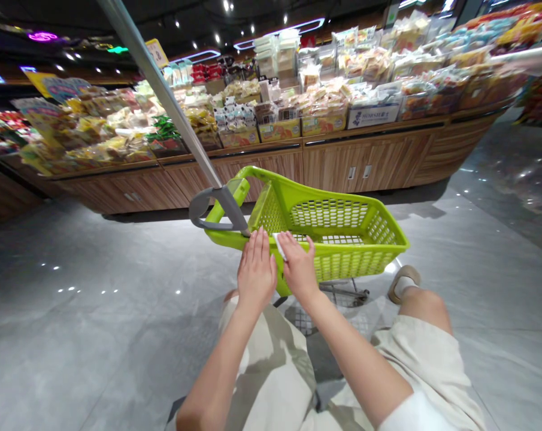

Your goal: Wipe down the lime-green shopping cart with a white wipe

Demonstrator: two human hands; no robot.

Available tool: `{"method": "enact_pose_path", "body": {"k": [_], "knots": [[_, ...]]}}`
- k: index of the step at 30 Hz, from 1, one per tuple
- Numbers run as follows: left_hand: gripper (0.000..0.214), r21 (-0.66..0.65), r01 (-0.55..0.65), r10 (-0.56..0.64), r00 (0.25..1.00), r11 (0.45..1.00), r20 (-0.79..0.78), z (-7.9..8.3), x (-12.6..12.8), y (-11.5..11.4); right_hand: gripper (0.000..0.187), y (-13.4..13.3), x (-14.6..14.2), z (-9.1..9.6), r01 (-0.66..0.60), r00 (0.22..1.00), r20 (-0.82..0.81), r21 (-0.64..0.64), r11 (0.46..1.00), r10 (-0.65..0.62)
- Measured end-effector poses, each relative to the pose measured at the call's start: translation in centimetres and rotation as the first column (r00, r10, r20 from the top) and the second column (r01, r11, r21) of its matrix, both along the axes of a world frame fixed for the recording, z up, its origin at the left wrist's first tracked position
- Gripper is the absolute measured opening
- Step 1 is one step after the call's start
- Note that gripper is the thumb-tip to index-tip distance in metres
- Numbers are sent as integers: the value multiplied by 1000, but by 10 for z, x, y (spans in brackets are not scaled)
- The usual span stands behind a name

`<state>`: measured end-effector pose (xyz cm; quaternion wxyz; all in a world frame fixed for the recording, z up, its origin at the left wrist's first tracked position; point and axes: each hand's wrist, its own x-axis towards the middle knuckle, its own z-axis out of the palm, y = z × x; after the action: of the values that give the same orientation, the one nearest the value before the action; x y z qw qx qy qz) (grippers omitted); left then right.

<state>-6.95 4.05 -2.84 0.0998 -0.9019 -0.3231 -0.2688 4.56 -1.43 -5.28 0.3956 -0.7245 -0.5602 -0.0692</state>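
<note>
A lime-green shopping cart (347,246) with a perforated basket stands side-on in front of me. My left hand (257,266) lies on its near rim, fingers stretched out, palm turned down. Just to the right, my right hand (300,263) presses a small white cloth (279,245) against the same rim, its thumb raised. Much of the cloth is hidden under the fingers. A grey loop-shaped handle piece (208,209) sits at the cart's left end, by the green push bar (239,191).
A grey pole (172,102) slants up from the cart's left end. Behind stands a wooden display counter (333,161) stacked with packaged snacks (324,99). My knees flank the cart's near side, above a shiny grey tiled floor (118,311).
</note>
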Motion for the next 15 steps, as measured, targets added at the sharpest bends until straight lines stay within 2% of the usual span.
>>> {"method": "enact_pose_path", "body": {"k": [2, 5, 9, 12, 15], "knots": [[58, 8, 6, -6, 1000, 1000, -1, 0, -1, 0, 66, 10, -13, 11, -80, 997, 25, 11, 997, 80], [58, 19, 10, -10, 1000, 1000, 15, 0, -2, -1, 72, -1, 0, 4, -82, 991, 111, 10, 997, 80], [60, 16, 5, -5, 999, 1000, 34, 0, -1, -1, 80, -48, 58, -33, 91, 978, 187, 8, 996, -91], [59, 5, -1, 1, 1000, 1000, 28, -1, -1, -1, 75, -82, 100, -58, 258, 943, 210, 34, 966, -259], [58, 1, 6, -6, 1000, 1000, 16, -1, 0, -2, 68, -88, 109, -64, 367, 914, 163, 56, 928, -371]]}}
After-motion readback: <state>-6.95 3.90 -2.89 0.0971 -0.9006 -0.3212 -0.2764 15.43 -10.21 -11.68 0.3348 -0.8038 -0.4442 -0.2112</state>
